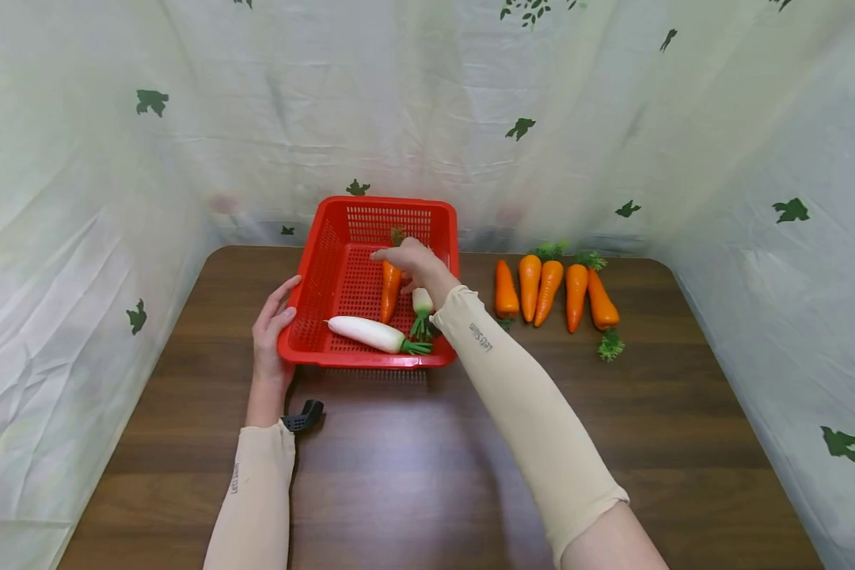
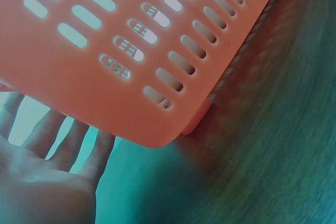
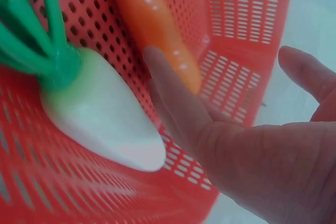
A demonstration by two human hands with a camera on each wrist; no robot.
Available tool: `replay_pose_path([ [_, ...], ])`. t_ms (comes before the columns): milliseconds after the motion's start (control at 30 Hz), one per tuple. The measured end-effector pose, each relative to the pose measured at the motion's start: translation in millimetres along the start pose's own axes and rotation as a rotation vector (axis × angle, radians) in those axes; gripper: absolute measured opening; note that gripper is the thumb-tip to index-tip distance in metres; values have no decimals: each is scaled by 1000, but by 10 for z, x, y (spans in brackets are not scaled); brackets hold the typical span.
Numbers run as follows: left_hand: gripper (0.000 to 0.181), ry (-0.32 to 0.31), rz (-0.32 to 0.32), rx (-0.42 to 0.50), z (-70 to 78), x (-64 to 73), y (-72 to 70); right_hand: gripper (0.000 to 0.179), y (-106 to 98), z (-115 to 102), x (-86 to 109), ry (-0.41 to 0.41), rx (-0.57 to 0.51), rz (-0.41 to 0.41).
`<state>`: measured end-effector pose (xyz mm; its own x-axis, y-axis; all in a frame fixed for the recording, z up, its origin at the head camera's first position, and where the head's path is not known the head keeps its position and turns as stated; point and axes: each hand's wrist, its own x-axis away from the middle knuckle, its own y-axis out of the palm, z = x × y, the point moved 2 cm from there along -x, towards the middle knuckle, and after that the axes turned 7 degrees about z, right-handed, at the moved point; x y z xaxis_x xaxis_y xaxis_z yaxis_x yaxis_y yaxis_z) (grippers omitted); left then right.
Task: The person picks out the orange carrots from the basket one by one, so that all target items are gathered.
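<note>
A red plastic basket [image 1: 335, 305] stands at the table's back. My left hand [image 1: 274, 332] touches its left rim with fingers and thumb; the left wrist view shows those fingers nearly straight, their tips hidden behind the basket's edge. My right hand [image 3: 247, 156] reaches inside, thumb spread away from the extended fingers. Those fingers lie right beside an orange carrot [image 1: 390, 291], overlapping it in the right wrist view. A long white radish [image 1: 365, 330] lies along the basket's front. Near the right wall is a shorter white radish [image 3: 105, 108] with green stems, partly covered by my arm in the head view.
Several carrots [image 1: 530, 286] lie in a row on the wooden table [image 1: 413, 467], right of the basket. A pale curtain [image 1: 427, 119] with leaf prints hangs behind the table and along both sides. A dark wrist device [image 1: 304, 416] sticks out beside my left wrist.
</note>
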<state>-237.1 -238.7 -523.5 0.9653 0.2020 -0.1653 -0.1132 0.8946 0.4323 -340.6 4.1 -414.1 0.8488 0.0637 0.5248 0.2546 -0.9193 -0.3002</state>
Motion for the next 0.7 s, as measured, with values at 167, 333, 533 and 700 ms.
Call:
replay_pose_path([
  [167, 51, 5, 0, -15, 16, 7, -5, 81, 75, 14, -36, 31, -12, -18],
  [333, 50, 11, -1, 4, 31, 6, 7, 83, 140, 27, -67, 19, -42, -15],
  [533, 51, 15, -1, -12, 15, 12, -7, 74, 200, 52, -143, 70, -76, 2],
  [700, 51, 22, 3, -23, 7, 4, -16, 66, 253, 91, -246, 88, -45, 39],
])
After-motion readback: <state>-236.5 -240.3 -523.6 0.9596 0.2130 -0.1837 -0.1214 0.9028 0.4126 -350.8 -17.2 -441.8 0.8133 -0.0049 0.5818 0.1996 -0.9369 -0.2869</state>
